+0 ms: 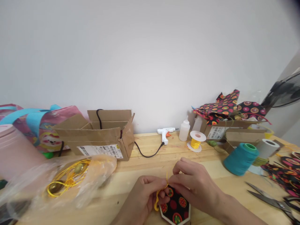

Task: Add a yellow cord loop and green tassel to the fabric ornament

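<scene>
At the table's front edge, my left hand (150, 195) pinches a yellow cord (156, 202) between thumb and forefinger. A loop of the cord hangs below those fingers. My right hand (199, 184) meets it from the right, its thumb and forefinger closed on the cord's upper end, a short tip sticking up between the hands. Just under the fingertips is a hexagonal frame covered in dark patterned fabric (173, 204), edged with a pale rim. Its upper part is partly covered by my hands, so I cannot see how the cord joins it.
Left are a plastic bag (98, 168) with yellow cord and a cardboard box (103, 137). Behind stand a glue gun (165, 134), a squeeze bottle (184, 129) and a yellow cord spool (195, 143). Right are a teal thread cone (240, 159), scissors (272, 200) and fabric scraps (220, 107).
</scene>
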Demonstrator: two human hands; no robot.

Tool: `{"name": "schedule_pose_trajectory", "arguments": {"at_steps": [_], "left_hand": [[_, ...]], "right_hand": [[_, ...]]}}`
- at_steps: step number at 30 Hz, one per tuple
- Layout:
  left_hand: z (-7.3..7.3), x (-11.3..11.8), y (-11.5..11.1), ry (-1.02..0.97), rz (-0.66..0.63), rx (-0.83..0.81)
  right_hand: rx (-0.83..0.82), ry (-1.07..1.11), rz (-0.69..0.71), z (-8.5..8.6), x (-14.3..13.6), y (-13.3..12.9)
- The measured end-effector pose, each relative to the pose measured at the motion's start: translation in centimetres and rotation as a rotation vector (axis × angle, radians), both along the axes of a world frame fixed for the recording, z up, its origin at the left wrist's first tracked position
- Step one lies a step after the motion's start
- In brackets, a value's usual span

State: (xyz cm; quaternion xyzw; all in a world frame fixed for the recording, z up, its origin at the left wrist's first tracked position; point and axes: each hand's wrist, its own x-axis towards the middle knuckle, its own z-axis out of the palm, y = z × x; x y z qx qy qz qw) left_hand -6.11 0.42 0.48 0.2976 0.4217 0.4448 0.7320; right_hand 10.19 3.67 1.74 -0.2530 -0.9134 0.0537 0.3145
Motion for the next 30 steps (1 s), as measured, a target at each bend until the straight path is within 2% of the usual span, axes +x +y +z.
{"name": "schedule_pose_trajectory", "arguments": {"at_steps": [4,7,11,14,17,25,30], "left_hand": [[-0.6,-0.1,0.2,0.076,-0.034,0.08],[-0.9,-0.1,0.5,0.225,-0.055,0.161],[-0.4,0.0,0.5,0.402,-0.045,0.182],[0.1,0.0,0.3,0.461,-0.065,0.214],[0.3,0.0,0.2,0.471,-0.092,0.244],[0.2,-0.1,0.3,0.403,-0.118,0.226],[0.8,0.0,0.1,0.351,-0.158,0.249]], "right_hand": [[-0.046,0.005,-0.06,-0.1,-0.1,0.0],[-0.091,0.016,-0.081,-0.1,0.0,0.1],[-0.113,0.008,-0.109,0.1,0.1,0.1],[-0.047,-0.043,-0.094,0.5,0.2,0.1],[0.0,-0.098,-0.058,0.6,0.4,0.0],[0.0,-0.086,-0.065,0.6,0.4,0.1],[0.007,-0.084,-0.067,0.9,0.3,0.1]]}}
